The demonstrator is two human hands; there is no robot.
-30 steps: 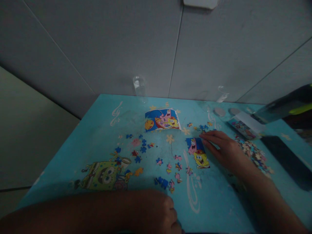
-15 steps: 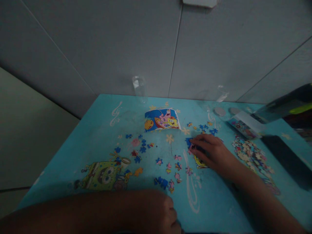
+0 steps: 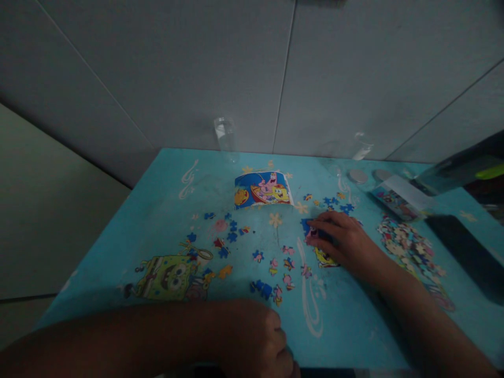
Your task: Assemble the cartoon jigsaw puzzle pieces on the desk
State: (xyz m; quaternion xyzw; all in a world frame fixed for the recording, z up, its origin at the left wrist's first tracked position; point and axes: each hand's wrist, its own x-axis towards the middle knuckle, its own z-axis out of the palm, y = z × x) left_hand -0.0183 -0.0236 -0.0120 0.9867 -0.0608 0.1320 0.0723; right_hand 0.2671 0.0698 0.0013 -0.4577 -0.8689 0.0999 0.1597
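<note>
My right hand (image 3: pixel 344 236) rests on a partly joined puzzle section (image 3: pixel 326 258) at the right of the table's middle. Its thumb and fingertips are bent around a blue and pink puzzle piece (image 3: pixel 311 229) at the section's left side; the palm hides the rest. At the front edge my left hand (image 3: pixel 262 338) is curled into a fist, and whatever it may hold is hidden. Between the hands lie loose pink pieces (image 3: pixel 289 263) and several dark blue pieces (image 3: pixel 262 289). A reference picture (image 3: pixel 263 190) of cartoon figures in a boat lies farther back.
More loose pieces (image 3: pixel 232 231) are scattered to the left. A heap of pieces (image 3: pixel 409 249) sits at the right beside a dark phone-like slab (image 3: pixel 466 254). Behind stand a clear cup (image 3: pixel 226 139), round lids (image 3: pixel 358 176), a printed packet (image 3: pixel 397 202) and a bottle (image 3: pixel 457 165).
The view has tilted down slightly, so things sit a little higher in it. My right hand stays on the puzzle section with a small shift of the fingers; my left fist stays put.
</note>
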